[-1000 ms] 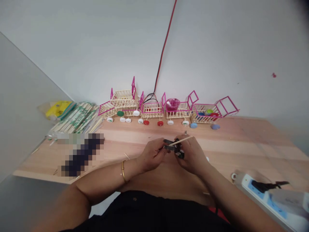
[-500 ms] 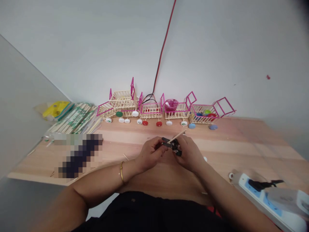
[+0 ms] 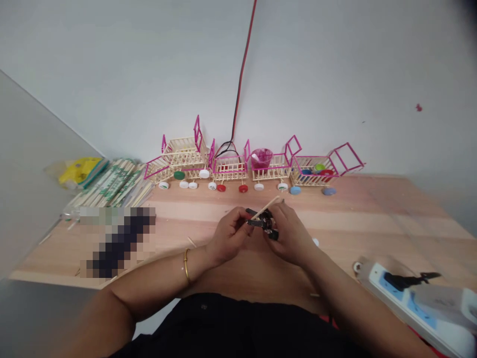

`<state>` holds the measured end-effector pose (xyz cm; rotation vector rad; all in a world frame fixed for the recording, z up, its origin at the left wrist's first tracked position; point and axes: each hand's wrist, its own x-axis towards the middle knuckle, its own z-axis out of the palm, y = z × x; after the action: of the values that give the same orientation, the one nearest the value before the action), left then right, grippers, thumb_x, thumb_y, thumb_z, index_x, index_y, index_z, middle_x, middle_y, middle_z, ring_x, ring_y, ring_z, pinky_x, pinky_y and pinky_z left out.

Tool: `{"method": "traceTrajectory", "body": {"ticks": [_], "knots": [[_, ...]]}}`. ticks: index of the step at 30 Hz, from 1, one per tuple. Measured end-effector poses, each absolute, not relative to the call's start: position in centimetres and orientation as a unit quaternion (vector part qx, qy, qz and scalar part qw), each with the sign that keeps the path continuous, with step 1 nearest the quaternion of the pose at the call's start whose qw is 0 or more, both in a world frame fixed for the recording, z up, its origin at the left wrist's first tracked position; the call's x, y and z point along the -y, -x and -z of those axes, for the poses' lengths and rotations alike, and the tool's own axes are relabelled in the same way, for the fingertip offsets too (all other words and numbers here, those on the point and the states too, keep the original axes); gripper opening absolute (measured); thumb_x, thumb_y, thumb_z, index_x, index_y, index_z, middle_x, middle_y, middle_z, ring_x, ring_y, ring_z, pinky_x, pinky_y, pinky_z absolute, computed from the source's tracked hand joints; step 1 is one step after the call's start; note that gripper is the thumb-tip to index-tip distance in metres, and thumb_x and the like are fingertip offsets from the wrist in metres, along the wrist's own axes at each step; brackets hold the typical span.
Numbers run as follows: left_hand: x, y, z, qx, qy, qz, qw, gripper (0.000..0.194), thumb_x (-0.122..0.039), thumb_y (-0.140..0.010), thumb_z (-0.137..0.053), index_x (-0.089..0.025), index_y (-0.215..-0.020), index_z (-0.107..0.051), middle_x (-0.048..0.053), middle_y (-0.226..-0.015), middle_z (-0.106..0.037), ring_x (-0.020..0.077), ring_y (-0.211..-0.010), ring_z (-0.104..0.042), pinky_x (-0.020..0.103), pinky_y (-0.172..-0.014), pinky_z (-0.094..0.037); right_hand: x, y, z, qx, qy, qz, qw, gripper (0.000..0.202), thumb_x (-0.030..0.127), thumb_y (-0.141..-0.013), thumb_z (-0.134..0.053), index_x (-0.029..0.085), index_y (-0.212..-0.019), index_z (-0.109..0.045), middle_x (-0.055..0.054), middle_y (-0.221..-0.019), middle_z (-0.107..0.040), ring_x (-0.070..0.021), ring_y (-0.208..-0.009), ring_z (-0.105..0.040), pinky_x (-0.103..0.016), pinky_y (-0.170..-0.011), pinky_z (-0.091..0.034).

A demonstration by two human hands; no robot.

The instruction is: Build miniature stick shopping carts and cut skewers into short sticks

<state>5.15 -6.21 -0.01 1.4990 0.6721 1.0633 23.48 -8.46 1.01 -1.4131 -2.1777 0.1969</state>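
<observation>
My right hand (image 3: pixel 292 229) is closed around a black pair of pliers (image 3: pixel 266 222), whose jaws point left. A thin pale wooden stick (image 3: pixel 267 206) slants up to the right across the pliers. Its lower end is pinched between the fingertips of my left hand (image 3: pixel 231 232), right beside the jaws; the fingers partly hide that end. Both hands are above the wooden table (image 3: pixel 257 278). Behind them stand small carts made of sticks, among them one with red wheels (image 3: pixel 230 169) and one bearing a purple cup (image 3: pixel 262 159).
Packs of wooden sticks (image 3: pixel 112 184) and a yellow bag (image 3: pixel 80 171) lie at the left. A white power strip (image 3: pixel 404 303) with a black plug is at the right front. More carts (image 3: pixel 184 151) line the wall, and a red-black cable (image 3: pixel 241 74) hangs down it.
The view has shifted slightly. Both hands keep their hold on the stick and pliers, with only a small change in the stick's position against the jaws.
</observation>
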Motion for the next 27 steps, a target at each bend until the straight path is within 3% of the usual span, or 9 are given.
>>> {"method": "traceTrajectory", "body": {"ticks": [9,17,22,27], "knots": [[6.18,-5.09,0.06,-0.270,-0.619,-0.467,0.571,0.026,-0.034,-0.087,-0.060,-0.019,-0.083,-0.039,-0.003,-0.071,-0.053,0.0076,-0.061,-0.053,0.022,-0.060,-0.044,8.50,-23.36,-0.99,0.812,0.509,-0.082,0.274,0.033,0.017,-0.072,-0.055,0.017,-0.104,-0.049,-0.013,-0.098,-0.058,-0.0279,-0.090,-0.053,-0.041,-0.080,-0.042],[6.44,-5.06,-0.34,-0.251,-0.591,-0.467,0.608,0.029,-0.035,-0.088,-0.059,-0.020,-0.082,-0.035,-0.002,-0.074,-0.058,0.0079,-0.062,-0.060,0.020,-0.055,-0.043,8.46,-23.53,-0.87,0.809,0.514,-0.047,0.283,0.023,0.020,-0.073,-0.054,0.018,-0.095,-0.049,-0.009,-0.086,-0.059,-0.0242,-0.078,-0.053,-0.035,-0.069,-0.041],[6.14,-4.96,-0.25,-0.247,-0.509,-0.447,0.693,0.035,-0.042,-0.087,-0.058,-0.021,-0.082,-0.030,-0.004,-0.078,-0.059,0.0059,-0.053,-0.057,0.019,-0.049,-0.040,8.40,-24.04,-0.80,0.803,0.520,-0.026,0.291,0.029,0.018,-0.071,-0.055,0.018,-0.099,-0.049,-0.009,-0.089,-0.060,-0.0242,-0.079,-0.054,-0.035,-0.071,-0.042],[6.07,-5.20,-0.22,-0.249,-0.470,-0.419,0.736,0.039,-0.036,-0.081,-0.068,-0.020,-0.079,-0.032,-0.005,-0.073,-0.058,0.0027,-0.048,-0.049,0.015,-0.044,-0.030,8.47,-24.10,-0.94,0.802,0.528,-0.046,0.275,0.023,0.017,-0.071,-0.053,0.019,-0.093,-0.049,-0.007,-0.083,-0.059,-0.0223,-0.073,-0.052,-0.033,-0.066,-0.041]]}}
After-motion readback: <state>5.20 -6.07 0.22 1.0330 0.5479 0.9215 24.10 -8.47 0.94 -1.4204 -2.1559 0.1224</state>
